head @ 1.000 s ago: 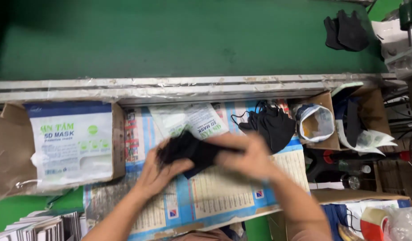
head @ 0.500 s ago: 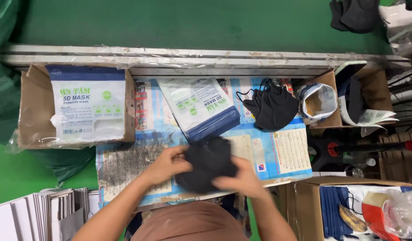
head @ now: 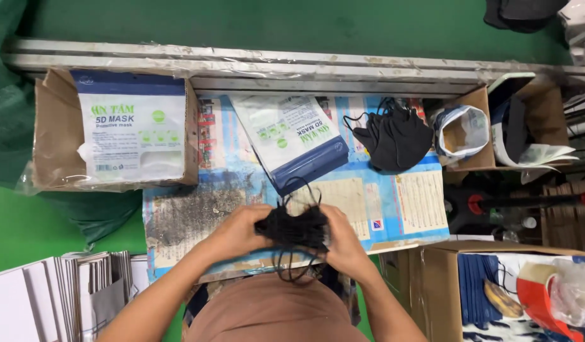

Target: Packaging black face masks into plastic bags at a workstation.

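Black masks sit bunched in a small stack between my two hands, low over the near edge of the worktop, which is covered in printed paper. My left hand has its grip clamped on the left end of the stack, and my right hand is closed on the right end, thumb on top. Thin ear loops (black, tangled) hang down from the bundle toward my body. Just beyond my hands lies a flat white and blue mask pouch, tilted. To its right rests a loose pile of black masks, well apart from my hands. A cardboard box holding more pouches stands at the far left.
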